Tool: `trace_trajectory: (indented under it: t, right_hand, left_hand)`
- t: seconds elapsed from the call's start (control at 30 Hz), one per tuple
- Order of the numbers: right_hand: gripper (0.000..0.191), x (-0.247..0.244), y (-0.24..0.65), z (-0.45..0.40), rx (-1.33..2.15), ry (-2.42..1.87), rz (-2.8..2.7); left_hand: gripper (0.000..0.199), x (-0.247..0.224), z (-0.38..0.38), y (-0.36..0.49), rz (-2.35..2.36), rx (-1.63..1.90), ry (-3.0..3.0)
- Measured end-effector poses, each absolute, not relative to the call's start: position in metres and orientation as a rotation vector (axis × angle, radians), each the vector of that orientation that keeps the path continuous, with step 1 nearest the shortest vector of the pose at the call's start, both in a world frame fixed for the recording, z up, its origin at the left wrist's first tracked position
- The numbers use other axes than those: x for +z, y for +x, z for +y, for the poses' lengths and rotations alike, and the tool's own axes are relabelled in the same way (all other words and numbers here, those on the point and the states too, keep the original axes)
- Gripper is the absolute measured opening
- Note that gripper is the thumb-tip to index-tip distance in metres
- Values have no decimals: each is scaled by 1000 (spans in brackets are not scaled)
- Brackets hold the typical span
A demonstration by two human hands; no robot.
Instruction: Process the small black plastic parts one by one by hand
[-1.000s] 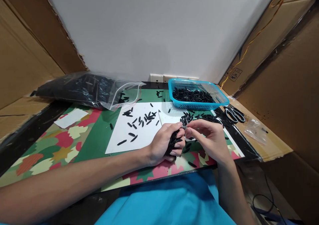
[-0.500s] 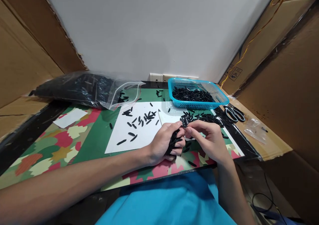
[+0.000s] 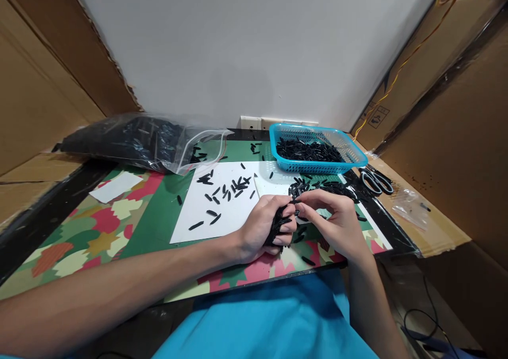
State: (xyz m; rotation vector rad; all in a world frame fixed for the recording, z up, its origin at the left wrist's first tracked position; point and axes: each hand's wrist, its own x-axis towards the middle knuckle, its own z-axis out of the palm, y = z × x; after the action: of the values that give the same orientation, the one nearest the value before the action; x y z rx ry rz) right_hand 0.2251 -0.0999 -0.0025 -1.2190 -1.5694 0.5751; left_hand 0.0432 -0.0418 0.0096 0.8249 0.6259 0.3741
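Note:
My left hand [image 3: 264, 226] is closed around a bundle of small black elongated pieces [image 3: 278, 226], whose ends poke out between the fingers. Right beside it, my right hand [image 3: 333, 218] pinches with thumb and forefinger at the left hand's fingertips, where a tiny dark piece seems to be. That piece is mostly hidden. Just behind the hands lies a heap of the same black pieces [image 3: 333, 189]. Others are scattered over a white sheet [image 3: 182, 232] to the left. Beyond the heap, a blue basket [image 3: 317, 167] holds many more of them.
A clear zip bag [image 3: 130, 142] full of black material lies at the back left. Scissors [image 3: 375, 181] rest right of the heap, near a small plastic bag [image 3: 410, 211]. A white paper slip [image 3: 116, 187] lies at left. Cardboard walls [image 3: 448, 126] flank the table.
The whole view has shifted slightly, so things appear a little further right. Both hands keep nearly the same pose, the left still closed on the bundle and the right still pinching beside it.

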Motion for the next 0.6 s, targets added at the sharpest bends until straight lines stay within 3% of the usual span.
trace_trajectory:
  t: [0.47,0.6]
  right_hand:
    - [21,1,223,-101,547,-1196,-1614]
    - [20,2,222,-103,333,-1202,-1536]
  left_hand:
    - [39,6,-42,43,594,387,853]
    - [43,7,-42,43,592,357,839]
